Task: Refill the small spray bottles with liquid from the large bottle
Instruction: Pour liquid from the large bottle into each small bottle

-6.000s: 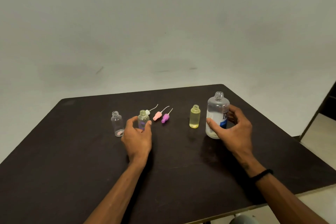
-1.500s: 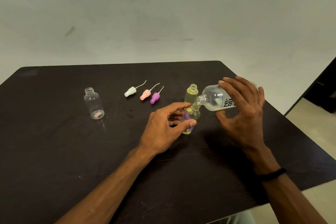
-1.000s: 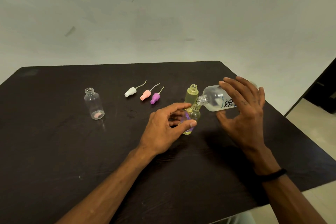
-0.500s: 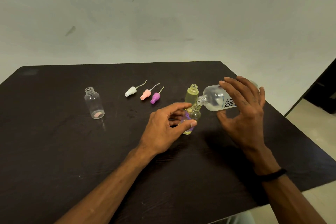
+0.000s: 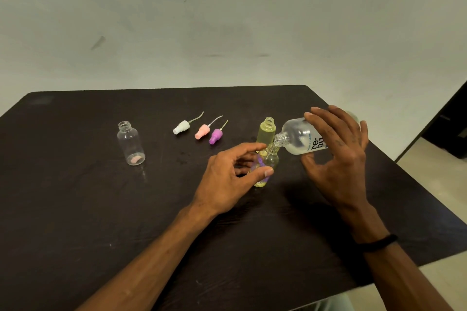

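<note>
My right hand (image 5: 338, 156) grips the large clear bottle (image 5: 300, 139), tipped nearly flat with its open neck over the mouth of a small bottle with a purple label (image 5: 269, 161). That small bottle stands on the table, held by my left hand (image 5: 227, 174) between thumb and fingers, with yellowish liquid at its bottom. Just behind it stands a small bottle full of yellow liquid (image 5: 266, 131), uncapped. An empty small clear bottle (image 5: 131, 142) stands apart at the left.
Three spray caps lie on the dark table (image 5: 75, 209) behind my left hand: white (image 5: 182, 127), pink (image 5: 203, 131) and purple (image 5: 215, 136), each with a thin tube. The table's right edge drops to a pale floor (image 5: 434, 179).
Six seconds ago the large bottle stood upright and the labelled small bottle was further left. Over the last 1.5 seconds both hands and the tipped bottle have held still.
</note>
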